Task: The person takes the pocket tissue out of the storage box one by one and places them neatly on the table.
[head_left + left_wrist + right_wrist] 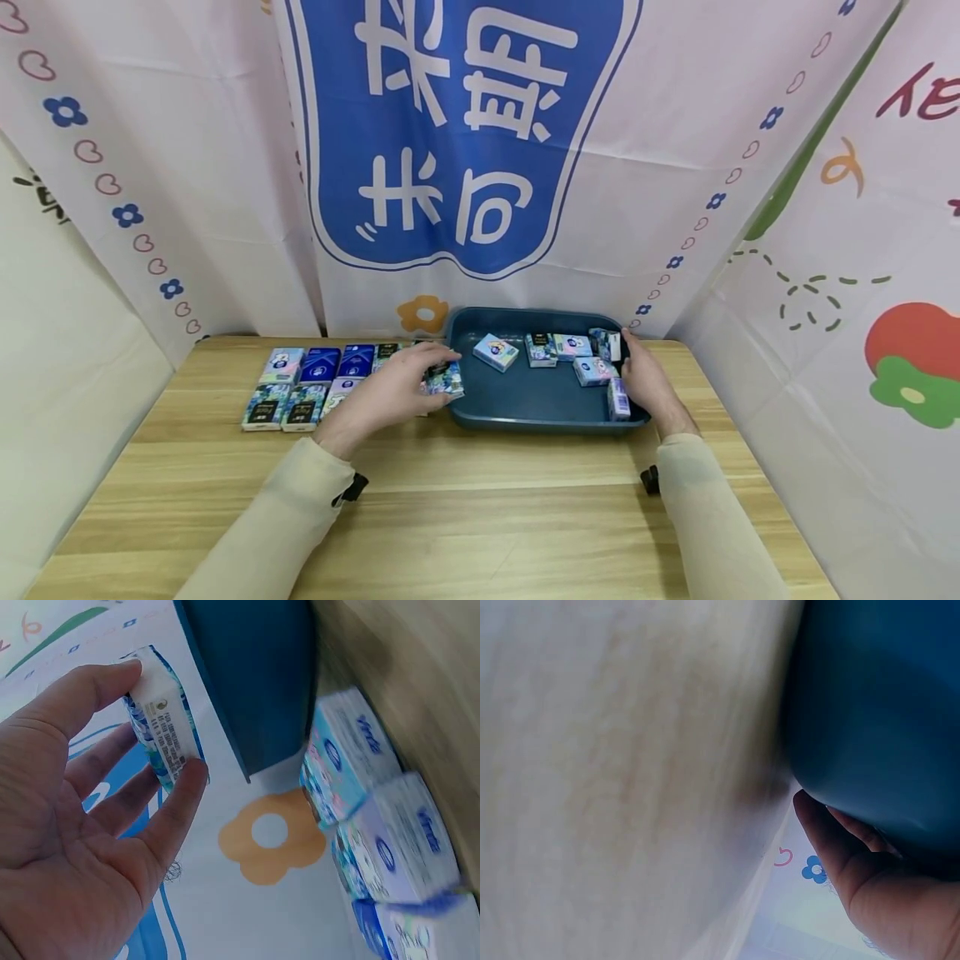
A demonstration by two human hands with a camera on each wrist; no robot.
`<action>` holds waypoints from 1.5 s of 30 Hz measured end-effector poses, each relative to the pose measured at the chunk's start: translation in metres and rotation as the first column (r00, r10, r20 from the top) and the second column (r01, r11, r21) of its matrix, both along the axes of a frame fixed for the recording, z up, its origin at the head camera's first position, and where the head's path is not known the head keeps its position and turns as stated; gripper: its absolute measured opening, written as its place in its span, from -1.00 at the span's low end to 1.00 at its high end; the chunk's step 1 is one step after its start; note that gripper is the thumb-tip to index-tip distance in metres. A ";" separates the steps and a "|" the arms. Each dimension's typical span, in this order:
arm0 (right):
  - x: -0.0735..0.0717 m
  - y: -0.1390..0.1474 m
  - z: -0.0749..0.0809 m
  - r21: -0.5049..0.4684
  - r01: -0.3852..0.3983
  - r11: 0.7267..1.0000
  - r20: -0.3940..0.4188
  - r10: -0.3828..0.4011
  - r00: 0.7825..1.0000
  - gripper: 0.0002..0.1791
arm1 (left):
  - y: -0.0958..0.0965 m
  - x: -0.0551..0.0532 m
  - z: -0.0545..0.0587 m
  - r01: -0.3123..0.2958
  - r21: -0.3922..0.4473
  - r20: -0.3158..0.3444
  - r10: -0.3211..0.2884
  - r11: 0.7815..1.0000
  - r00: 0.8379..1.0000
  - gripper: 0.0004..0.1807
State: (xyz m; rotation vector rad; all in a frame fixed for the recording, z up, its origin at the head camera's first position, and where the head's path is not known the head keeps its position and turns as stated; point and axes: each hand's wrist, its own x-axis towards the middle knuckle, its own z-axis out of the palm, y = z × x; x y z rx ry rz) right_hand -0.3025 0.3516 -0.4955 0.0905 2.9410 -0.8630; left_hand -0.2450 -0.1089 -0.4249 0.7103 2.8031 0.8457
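Note:
My left hand (393,385) pinches a small floral tissue pack (448,380) between thumb and fingertips, beside the left end of the dark blue tray (517,408). In the left wrist view, the held tissue pack (166,731) shows its white side with a printed label. My right hand (651,385) grips the tray's right end, and in the right wrist view its fingers (821,829) lie against the tray's outer wall (877,735). Several tissue packs lie scattered in the tray, including a light blue pack (496,353) at the left and a purple-white pack (618,399) standing at the right.
Left of the tray, more tissue packs stand in two close rows on the wooden table (465,517), among them a dark blue pack (320,365) and a floral pack (266,407). My left forearm overlaps part of these rows. A printed cloth (225,150) hangs behind the table.

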 end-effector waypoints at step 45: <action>0.001 -0.001 0.000 -0.004 0.020 1.000 0.021 -0.020 1.000 -0.21 | -0.043 0.054 -0.046 0.204 -0.221 -0.033 -0.216 0.954 0.976 -0.42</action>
